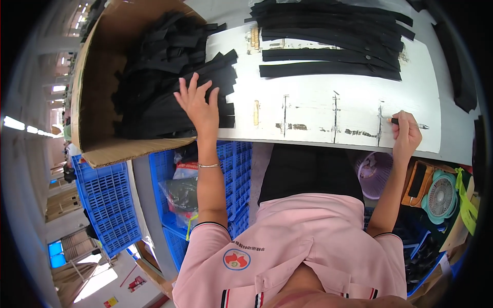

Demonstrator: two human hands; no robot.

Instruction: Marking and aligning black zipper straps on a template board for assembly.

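My left hand (197, 105) is open, its fingers spread over a heap of black fabric strips (164, 102) that spills from a cardboard box (102, 66). Whether the fingertips touch the strips I cannot tell. At the right of the white board (318, 108), my right hand (407, 134) is closed around a dark marking pen (422, 126), held sideways above the board. More black strips (331, 54) lie side by side across the board's far part, the nearest ones slightly apart from the rest.
Dark marks and ruled lines run over the board's near part. Blue plastic crates (110, 205) stand below the table at the left. Under the right side are a purple basket (375, 174) and a small turquoise fan (441, 197). A black strip-like bundle (457, 72) lies at the far right.
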